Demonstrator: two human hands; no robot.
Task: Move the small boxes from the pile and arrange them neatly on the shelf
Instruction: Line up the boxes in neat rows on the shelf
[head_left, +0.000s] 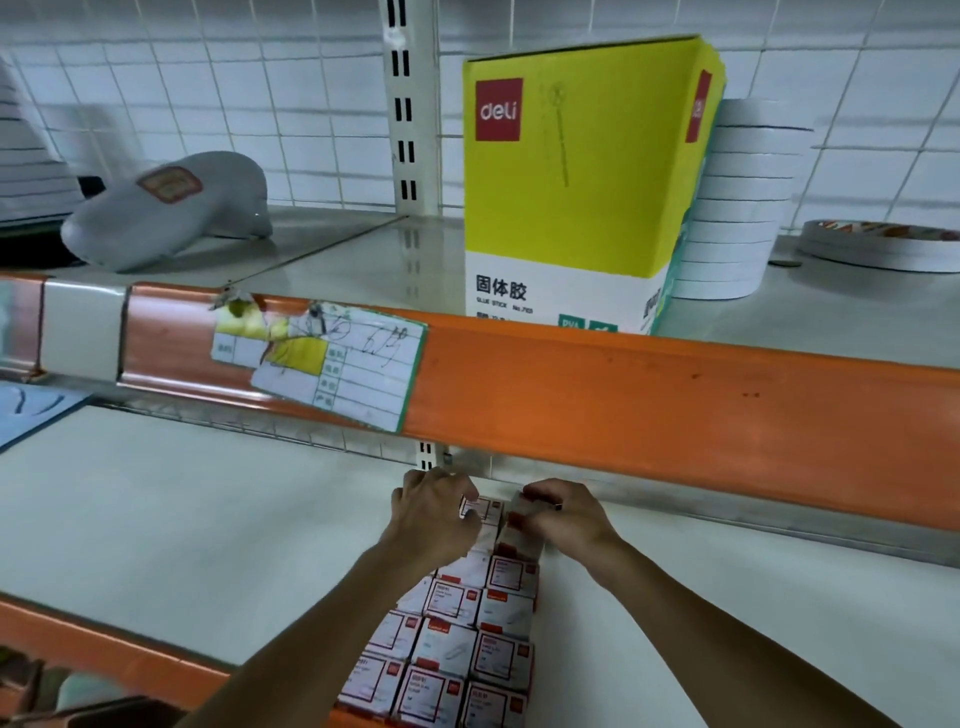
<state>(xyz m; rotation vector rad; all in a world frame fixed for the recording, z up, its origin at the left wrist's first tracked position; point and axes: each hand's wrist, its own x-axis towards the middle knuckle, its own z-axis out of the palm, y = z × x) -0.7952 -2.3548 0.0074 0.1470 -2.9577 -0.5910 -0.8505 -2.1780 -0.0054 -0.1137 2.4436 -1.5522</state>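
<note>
Head view: both hands (434, 512) (563, 512) grip small boxes (452, 644) on shelf (208, 519).

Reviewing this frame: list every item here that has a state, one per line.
left hand: grips a small box.
right hand: grips a stack of boxes.
small boxes: arranged flat in rows on the lower shelf.
glue stick carton: upright, closed.
tape rolls: stacked.
price label: torn, peeling.
</note>
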